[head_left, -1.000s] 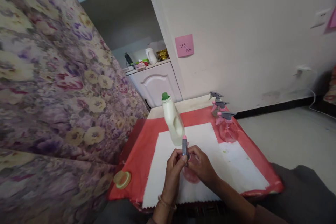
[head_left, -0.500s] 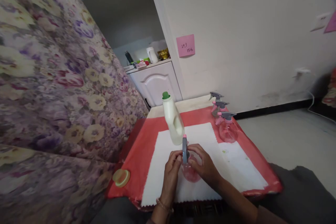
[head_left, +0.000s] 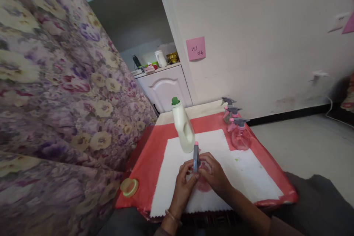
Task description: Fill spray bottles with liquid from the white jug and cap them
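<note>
Between my hands, a spray bottle stands on the white cloth (head_left: 163, 191), with a clear pink round body (head_left: 204, 184) and a grey trigger head (head_left: 196, 158) tipped in pink. My right hand (head_left: 215, 175) is closed around the bottle's neck from the right. On the other side, my left hand (head_left: 184, 180) pinches at the neck just under the grey head; its fingertips are partly hidden. Just behind stands a pale green jug (head_left: 181, 125) with a handle and a green mouth.
Several spray bottles, the nearest a clear pink one (head_left: 240, 139), line the right edge of the red-covered table (head_left: 138, 188). A yellowish round cap (head_left: 129, 187) lies at the left edge. A floral curtain (head_left: 69, 99) hangs left, and a wall rises behind.
My left hand has shifted slightly right and closed in at the bottle's neck, its thumb now nearer the right thumb. The bottle stays in place between the hands.
</note>
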Demonstrator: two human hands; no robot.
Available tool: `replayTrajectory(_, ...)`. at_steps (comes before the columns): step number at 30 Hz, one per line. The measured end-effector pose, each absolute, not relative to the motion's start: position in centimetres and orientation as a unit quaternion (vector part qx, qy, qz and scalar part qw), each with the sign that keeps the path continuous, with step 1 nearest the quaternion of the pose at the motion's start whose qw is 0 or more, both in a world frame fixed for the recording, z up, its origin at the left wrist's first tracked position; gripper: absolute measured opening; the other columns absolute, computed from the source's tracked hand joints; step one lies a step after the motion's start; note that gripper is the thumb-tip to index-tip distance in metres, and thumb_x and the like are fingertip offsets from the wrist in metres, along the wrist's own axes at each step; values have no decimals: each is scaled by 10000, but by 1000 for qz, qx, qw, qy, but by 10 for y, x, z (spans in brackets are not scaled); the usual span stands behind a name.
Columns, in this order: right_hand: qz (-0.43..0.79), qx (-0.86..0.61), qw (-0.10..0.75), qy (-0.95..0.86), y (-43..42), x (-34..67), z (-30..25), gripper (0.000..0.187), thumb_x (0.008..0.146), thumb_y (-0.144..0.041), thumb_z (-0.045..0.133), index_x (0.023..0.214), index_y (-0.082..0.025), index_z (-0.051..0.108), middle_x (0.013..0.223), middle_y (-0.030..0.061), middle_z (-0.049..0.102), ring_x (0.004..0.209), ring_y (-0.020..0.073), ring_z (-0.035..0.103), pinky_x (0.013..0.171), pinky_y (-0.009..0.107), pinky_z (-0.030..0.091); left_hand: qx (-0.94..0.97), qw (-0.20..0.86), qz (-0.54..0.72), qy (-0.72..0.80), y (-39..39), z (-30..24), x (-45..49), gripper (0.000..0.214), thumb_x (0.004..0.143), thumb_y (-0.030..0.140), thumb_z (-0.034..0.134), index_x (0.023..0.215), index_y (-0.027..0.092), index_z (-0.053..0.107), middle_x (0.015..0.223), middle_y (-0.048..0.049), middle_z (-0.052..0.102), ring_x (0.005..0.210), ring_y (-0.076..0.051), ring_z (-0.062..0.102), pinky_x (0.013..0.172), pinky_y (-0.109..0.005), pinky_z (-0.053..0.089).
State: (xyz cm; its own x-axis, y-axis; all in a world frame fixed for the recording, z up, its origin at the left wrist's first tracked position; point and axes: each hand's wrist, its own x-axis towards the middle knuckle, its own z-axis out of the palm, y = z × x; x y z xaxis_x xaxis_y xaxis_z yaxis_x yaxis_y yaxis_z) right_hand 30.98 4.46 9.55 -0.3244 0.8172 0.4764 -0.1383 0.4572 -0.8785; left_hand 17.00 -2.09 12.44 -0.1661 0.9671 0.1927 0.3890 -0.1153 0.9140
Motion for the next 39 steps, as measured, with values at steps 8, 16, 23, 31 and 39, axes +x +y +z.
replayTrajectory(8, 474, -247, 523, -664, 43, 308, 96, 222, 735, -158, 573, 938, -222, 639, 977, 51, 609, 954, 225, 582, 879, 354, 490, 572, 301, 479, 593, -20, 122, 170, 342, 751, 339, 720, 1079, 252, 682, 1118, -47, 670, 1015, -255, 556, 850, -325, 385)
replayTrajectory(16, 520, -263, 467, -665, 53, 320, 88, 443, 724, -274, 697, 1154, -211, 612, 1129, 76, 627, 1077, 246, 584, 968, 409, 460, 566, 313, 465, 605, -19, 113, 164, 427, 759, 364, 705, 1164, 243, 646, 1136, -53, 669, 984, -244, 559, 863, -327, 393)
replayTrajectory(23, 510, -274, 417, -701, 61, 349, 64, 514, 642, -232, 768, 1140, -220, 640, 1087, 60, 642, 1025, 249, 609, 936, 431, 488, 532, 383, 451, 605, -19, 93, 149, 521, 719, 409, 739, 1195, 221, 640, 993, -30, 683, 816, -190, 571, 778, -300, 434)
replayTrajectory(31, 431, -263, 447, -739, 52, 356, 46, 472, 746, -150, 645, 1209, -232, 600, 1116, 75, 626, 1048, 243, 594, 940, 426, 479, 494, 386, 474, 619, -27, 80, 154, 566, 637, 318, 808, 1164, 207, 632, 1059, -61, 671, 869, -195, 587, 768, -303, 465)
replayTrajectory(39, 393, -286, 478, -732, 53, 365, 53, 353, 822, -173, 553, 1157, -255, 627, 1073, 81, 651, 996, 265, 623, 880, 435, 503, 502, 373, 482, 613, -32, 86, 164, 433, 712, 350, 762, 1105, 207, 649, 885, -35, 679, 800, -199, 606, 779, -327, 471)
